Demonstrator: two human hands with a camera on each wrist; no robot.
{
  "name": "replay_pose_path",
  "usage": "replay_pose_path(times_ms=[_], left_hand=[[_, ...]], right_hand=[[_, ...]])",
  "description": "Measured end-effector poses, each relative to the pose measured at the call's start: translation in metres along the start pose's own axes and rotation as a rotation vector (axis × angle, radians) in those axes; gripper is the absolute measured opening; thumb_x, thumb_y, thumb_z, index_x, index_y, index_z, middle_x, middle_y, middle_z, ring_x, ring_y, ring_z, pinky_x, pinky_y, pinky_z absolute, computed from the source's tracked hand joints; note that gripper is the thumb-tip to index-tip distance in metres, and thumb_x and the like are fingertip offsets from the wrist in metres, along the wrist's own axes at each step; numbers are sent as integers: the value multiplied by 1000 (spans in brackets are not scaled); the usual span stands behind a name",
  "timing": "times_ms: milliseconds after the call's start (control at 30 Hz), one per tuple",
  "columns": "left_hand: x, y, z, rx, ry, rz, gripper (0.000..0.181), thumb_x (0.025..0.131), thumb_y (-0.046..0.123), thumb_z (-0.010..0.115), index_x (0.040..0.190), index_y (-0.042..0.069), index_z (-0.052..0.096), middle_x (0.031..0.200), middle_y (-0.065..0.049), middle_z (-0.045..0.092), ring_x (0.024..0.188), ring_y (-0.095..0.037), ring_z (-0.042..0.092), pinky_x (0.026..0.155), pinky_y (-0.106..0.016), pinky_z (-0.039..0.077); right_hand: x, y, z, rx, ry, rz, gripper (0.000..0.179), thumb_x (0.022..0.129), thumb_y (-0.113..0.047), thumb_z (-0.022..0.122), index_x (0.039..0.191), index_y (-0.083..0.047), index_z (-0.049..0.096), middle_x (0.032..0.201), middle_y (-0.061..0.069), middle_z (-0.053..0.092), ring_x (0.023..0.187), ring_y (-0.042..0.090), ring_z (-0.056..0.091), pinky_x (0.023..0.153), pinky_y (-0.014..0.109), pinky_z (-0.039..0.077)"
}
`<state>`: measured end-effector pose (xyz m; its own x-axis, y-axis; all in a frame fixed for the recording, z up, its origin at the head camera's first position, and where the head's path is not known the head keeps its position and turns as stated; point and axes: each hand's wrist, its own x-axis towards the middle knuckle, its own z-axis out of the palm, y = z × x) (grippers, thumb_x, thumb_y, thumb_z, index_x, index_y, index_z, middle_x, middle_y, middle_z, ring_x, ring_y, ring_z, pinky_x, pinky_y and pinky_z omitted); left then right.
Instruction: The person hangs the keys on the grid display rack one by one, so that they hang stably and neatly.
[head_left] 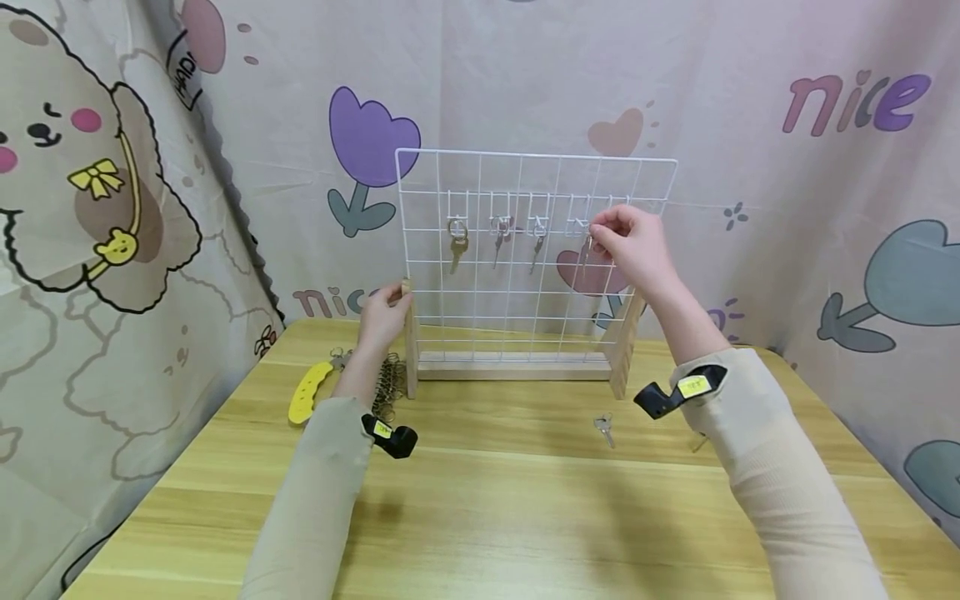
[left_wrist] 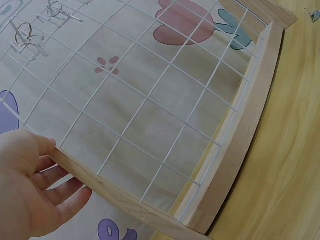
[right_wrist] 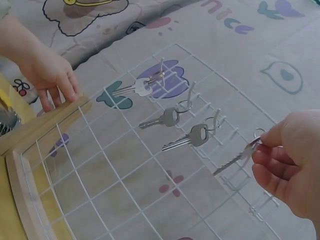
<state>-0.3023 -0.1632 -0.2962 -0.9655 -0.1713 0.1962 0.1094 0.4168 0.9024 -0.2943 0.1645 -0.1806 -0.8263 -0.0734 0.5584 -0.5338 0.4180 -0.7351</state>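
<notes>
A white wire grid rack on a wooden base (head_left: 517, 367) stands upright on the table. At its left wooden post (left_wrist: 115, 192), my left hand (head_left: 386, 315) grips the top end, thumb on the near side and fingers behind. My right hand (head_left: 633, 246) pinches a silver key (right_wrist: 235, 161) by its head, beside the fourth hook from the left. The key's small ring (right_wrist: 259, 132) shows just above the fingertips, close to that hook. On the hooks to the left hang a brass-toned key (head_left: 459, 246) and two silver keys (right_wrist: 170, 118), each by a ring.
A loose key (head_left: 604, 427) lies on the table (head_left: 495, 517) before the rack's right foot. Another small metal piece (head_left: 700, 442) shows beside the right sleeve. Left of the rack are a yellow curved holder (head_left: 303, 398) and a heap of dark metal rings (head_left: 390, 383).
</notes>
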Motion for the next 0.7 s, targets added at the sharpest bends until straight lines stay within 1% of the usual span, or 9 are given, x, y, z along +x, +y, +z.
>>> replay_pose_path(times_ms=[133,300,467,600,700], left_hand=[[0,0,1,3,4,-3,46,99,23,46,139,2,40,136,-16,45,126,-31,40,103,-41,36],[1,-2,2,7,5,0,46,99,23,46,139,2,40,136,-16,45,125,-32,41,103,-41,37],[1,-3,2,12,8,8,46,99,23,46,139,3,41,136,-16,46,125,-32,42,102,-42,37],[1,-2,2,4,14,13,46,98,23,47,139,2,41,135,-16,46,125,-32,42,102,-42,37],[0,-2,1,0,13,12,46,99,23,46,139,2,40,136,-16,46,125,-32,42,103,-42,36]], right_hand=[[6,0,3,-56,43,2,14,90,-4,58,95,8,62,69,-2,56,57,5,56,53,15,49],[8,4,7,-88,66,20,15,91,-5,57,95,8,62,74,4,57,57,5,56,55,17,50],[7,9,10,-87,56,34,16,91,-2,55,98,12,60,78,13,59,56,1,53,54,13,48],[7,13,13,-66,61,37,15,89,1,55,98,12,60,78,12,60,55,-1,53,52,12,48],[7,16,15,-72,63,37,14,88,1,56,97,11,60,77,10,60,55,-1,53,53,12,48]])
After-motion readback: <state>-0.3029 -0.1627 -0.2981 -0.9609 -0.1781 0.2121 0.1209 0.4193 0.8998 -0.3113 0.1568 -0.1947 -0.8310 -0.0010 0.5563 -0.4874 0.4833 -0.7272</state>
